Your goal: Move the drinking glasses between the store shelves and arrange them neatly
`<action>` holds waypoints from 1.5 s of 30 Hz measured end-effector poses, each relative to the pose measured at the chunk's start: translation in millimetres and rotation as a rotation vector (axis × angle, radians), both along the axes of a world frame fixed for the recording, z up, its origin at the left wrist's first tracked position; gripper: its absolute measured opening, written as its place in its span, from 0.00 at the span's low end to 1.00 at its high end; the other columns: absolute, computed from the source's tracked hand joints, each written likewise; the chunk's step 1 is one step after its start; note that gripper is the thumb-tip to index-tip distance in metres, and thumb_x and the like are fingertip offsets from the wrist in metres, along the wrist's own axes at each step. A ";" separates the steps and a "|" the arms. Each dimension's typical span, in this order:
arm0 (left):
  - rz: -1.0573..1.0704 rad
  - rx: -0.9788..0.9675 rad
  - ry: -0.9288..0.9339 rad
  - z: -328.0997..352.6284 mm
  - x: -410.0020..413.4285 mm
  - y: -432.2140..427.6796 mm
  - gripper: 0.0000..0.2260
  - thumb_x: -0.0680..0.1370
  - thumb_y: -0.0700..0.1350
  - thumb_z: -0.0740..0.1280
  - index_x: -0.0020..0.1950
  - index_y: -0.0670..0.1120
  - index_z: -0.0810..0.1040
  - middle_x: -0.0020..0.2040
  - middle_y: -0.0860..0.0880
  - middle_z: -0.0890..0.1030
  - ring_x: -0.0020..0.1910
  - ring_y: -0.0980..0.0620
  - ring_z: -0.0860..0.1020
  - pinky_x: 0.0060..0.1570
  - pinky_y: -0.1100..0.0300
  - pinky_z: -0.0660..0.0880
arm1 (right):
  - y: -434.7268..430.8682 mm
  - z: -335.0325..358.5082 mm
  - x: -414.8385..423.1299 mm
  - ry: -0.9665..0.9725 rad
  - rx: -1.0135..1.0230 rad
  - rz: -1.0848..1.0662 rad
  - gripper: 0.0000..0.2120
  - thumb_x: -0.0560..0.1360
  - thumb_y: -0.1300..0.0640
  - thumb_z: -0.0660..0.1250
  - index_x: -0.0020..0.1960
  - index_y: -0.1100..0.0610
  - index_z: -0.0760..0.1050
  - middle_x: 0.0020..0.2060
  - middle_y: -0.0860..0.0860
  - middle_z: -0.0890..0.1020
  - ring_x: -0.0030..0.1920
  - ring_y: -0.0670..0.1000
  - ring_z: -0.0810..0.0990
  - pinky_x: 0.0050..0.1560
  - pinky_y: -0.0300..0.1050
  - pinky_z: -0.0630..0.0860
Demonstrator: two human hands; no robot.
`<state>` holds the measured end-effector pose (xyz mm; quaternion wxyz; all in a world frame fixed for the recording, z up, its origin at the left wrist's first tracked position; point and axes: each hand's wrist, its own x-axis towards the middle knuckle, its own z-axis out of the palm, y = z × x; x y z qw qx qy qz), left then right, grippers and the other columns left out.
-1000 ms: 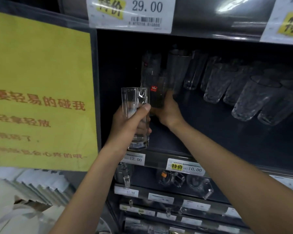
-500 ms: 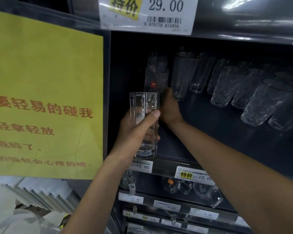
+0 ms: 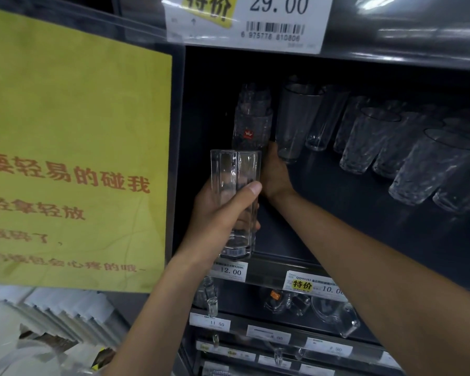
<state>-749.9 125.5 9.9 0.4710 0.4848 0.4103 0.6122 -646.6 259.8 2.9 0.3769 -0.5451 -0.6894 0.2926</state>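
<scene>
My left hand (image 3: 217, 213) is wrapped around a tall clear faceted glass (image 3: 235, 169), upright over the front edge of the dark shelf (image 3: 364, 234). My right hand (image 3: 276, 175) reaches deeper in, behind that glass, and grips the bottom of a stack of glasses with a red sticker (image 3: 251, 126) at the shelf's left end. Its fingers are partly hidden by the held glass. A tall smoky tumbler (image 3: 296, 120) stands just right of the stack, close to my right thumb.
Rows of textured glasses (image 3: 364, 139) fill the shelf to the right. A yellow warning sign (image 3: 73, 147) covers the left side panel. Price tags (image 3: 229, 270) line the shelf fronts, and lower shelves hold small glassware (image 3: 296, 302). The upper shelf edge carries a large price tag (image 3: 250, 20).
My right hand has pushed the red-sticker stack further back and up on the shelf. My left hand keeps the tall glass at the front edge, nearly unmoved.
</scene>
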 end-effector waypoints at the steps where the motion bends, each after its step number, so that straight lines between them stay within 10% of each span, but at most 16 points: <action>1: 0.002 -0.002 -0.002 -0.2 -0.1 -0.1 0.07 0.72 0.50 0.70 0.48 0.52 0.78 0.37 0.47 0.80 0.32 0.47 0.80 0.33 0.58 0.79 | -0.2 0.0 -0.4 -0.008 0.000 0.002 0.33 0.71 0.38 0.64 0.66 0.58 0.61 0.64 0.58 0.76 0.63 0.59 0.75 0.64 0.60 0.73; 21: 0.012 -0.007 -0.023 -1.9 1.1 -1.8 0.13 0.71 0.50 0.71 0.53 0.49 0.77 0.41 0.49 0.81 0.36 0.50 0.81 0.34 0.60 0.78 | 2.4 -0.6 -2.8 0.040 -0.047 -0.050 0.24 0.78 0.49 0.65 0.69 0.58 0.64 0.63 0.58 0.76 0.61 0.57 0.76 0.64 0.55 0.74; 27: 0.021 -0.001 -0.022 -2.6 1.7 -1.5 0.13 0.70 0.50 0.71 0.52 0.49 0.76 0.39 0.49 0.81 0.34 0.50 0.81 0.34 0.58 0.79 | -8.1 9.6 -6.4 0.210 -0.100 -0.070 0.54 0.48 0.29 0.51 0.65 0.60 0.68 0.62 0.58 0.78 0.63 0.58 0.76 0.66 0.56 0.72; 33: 0.028 -0.001 -0.021 -3.2 1.5 -1.1 0.15 0.70 0.50 0.71 0.53 0.47 0.75 0.38 0.49 0.81 0.33 0.49 0.80 0.35 0.56 0.80 | 6.4 -3.7 -3.9 0.026 -0.049 -0.075 0.24 0.76 0.47 0.65 0.67 0.57 0.65 0.62 0.58 0.77 0.62 0.59 0.76 0.63 0.56 0.74; 45: 0.041 0.008 -0.009 -3.1 3.0 -1.3 0.11 0.70 0.50 0.71 0.50 0.49 0.76 0.38 0.47 0.81 0.34 0.49 0.80 0.34 0.59 0.79 | 13.1 -8.3 3.0 0.056 -0.036 -0.055 0.33 0.74 0.48 0.72 0.73 0.56 0.63 0.66 0.55 0.76 0.65 0.55 0.75 0.60 0.43 0.72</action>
